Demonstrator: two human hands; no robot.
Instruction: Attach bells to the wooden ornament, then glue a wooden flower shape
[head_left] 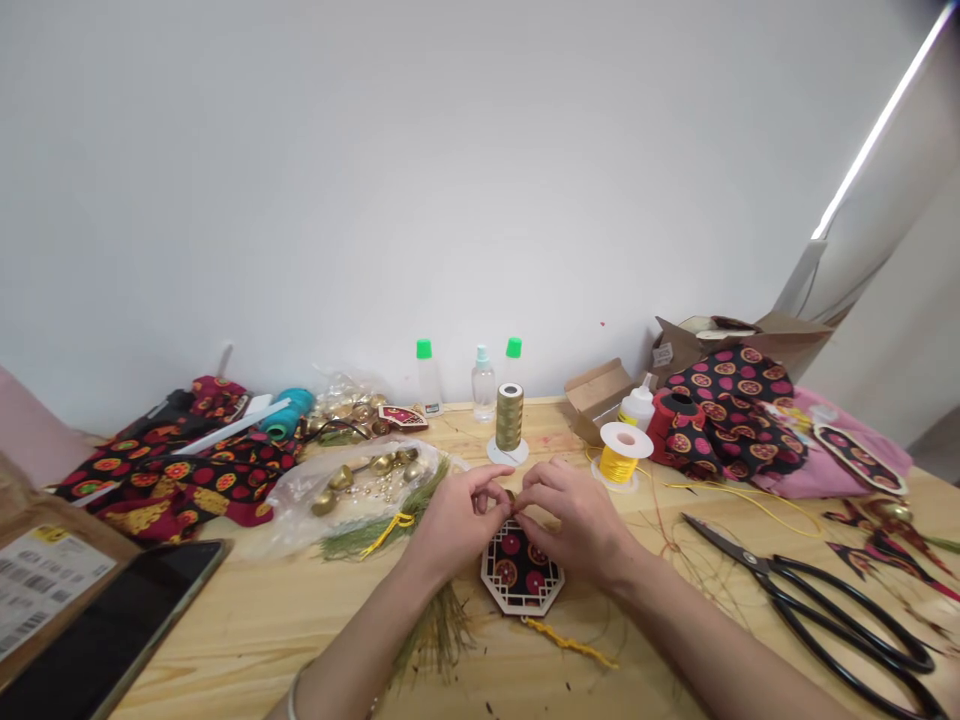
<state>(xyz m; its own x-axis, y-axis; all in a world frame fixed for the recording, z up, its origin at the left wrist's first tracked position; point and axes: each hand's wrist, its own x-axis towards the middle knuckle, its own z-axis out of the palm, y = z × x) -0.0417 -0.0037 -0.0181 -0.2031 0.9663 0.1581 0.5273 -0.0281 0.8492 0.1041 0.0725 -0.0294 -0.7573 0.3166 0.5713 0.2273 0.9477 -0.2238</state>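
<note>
An octagonal fabric-covered ornament (pixel 523 575) with a pale lattice frame lies on the table between my hands. A twisted yellow cord (pixel 574 642) trails from its lower edge. Over the ornament's top edge, my left hand (pixel 469 510) is closed in a pinch. My right hand (pixel 570 510) meets it from the other side, fingers also pinched together. Something small and brownish-gold shows between the fingertips, but the fingers hide most of it. Green tassel thread (pixel 442 630), partly covered by my left forearm, spreads beside the ornament. A yellow cord tie (pixel 386 535) crosses its upper part.
Large black-handled scissors (pixel 814 610) lie at right. Behind my hands stand an olive thread spool (pixel 510 418), a yellow cord spool (pixel 624 455) and a glue bottle (pixel 637 408). Gold bells (pixel 341 477) rest on plastic at left, near patterned fabric (pixel 180 470) and a phone (pixel 127 625).
</note>
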